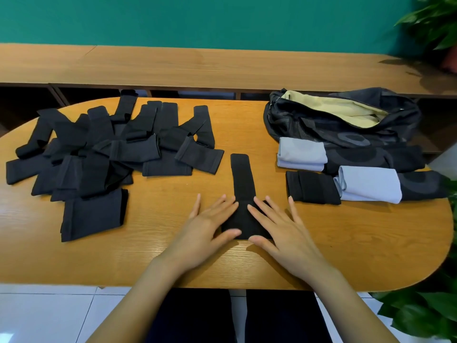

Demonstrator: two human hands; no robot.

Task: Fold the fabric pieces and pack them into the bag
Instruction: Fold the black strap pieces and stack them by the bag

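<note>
Both hands flat on the table [160, 258], palms down, fingers straight and spread, nothing gripped. Left hand [210, 226] and right hand [279, 226] press the near end of one black fabric strip [243, 179] from either side; fingertips of both nearly meet over it. Strip lies at table centre and runs straight away from the person, far end narrower, near end looks doubled over under the hands.

Unfolded stock: loose pile of black fabric pieces [99, 149] on the left half of the table, overlapping every which way. One larger black piece [94, 214] at the pile's near edge lies mostly flat.

Bag [346, 129] at far right of the table, black, lying on its side, mouth unzipped, beige lining [333, 107] showing. Print on the shell: tone-on-tone rings/ovals; can't tell if any of it is lettering or a logo.

Folded items sit outside the bag, in front of it:
- grey folded piece [300, 155], touching bag front
- 2nd grey folded piece [368, 184], nearer, on the bag's strap/flap
- black folded piece [312, 188], just left of the 2nd grey one, edges touching

Bkgd: long wooden bench [197, 65] behind the table, teal wall [197, 18], green plants [432, 21] at the right edge, white floor tiles [49, 313] below.
</note>
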